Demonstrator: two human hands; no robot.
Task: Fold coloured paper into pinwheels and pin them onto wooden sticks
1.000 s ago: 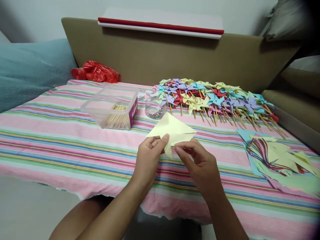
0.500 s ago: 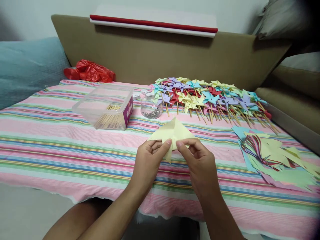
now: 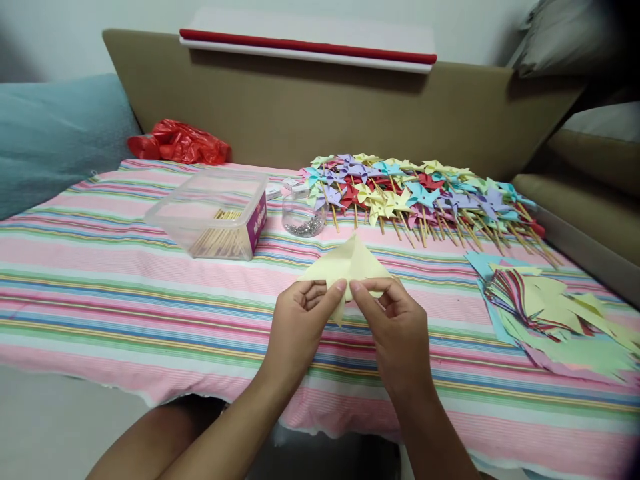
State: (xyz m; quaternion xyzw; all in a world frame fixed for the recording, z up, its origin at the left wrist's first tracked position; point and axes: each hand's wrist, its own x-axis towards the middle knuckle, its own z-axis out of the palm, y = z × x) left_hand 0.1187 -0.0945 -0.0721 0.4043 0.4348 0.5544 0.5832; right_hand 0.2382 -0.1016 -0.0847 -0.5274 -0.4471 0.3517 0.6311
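Both my hands hold one pale yellow cut paper square (image 3: 347,265) just above the striped tablecloth (image 3: 125,293). My left hand (image 3: 300,323) pinches its near left part between thumb and forefinger. My right hand (image 3: 397,333) pinches the near right part, thumb tips almost touching. The paper's flaps rise to a point away from me.
A clear plastic box of wooden sticks (image 3: 215,215) sits at the left, a small clear cup of pins (image 3: 301,215) beside it. Several finished paper pinwheels (image 3: 415,197) lie at the back. A stack of cut coloured papers (image 3: 550,310) lies at the right. A red bag (image 3: 177,142) rests far left.
My hands drew closer together on the paper, and its flaps folded up toward a point. The view shifted slightly to the right.
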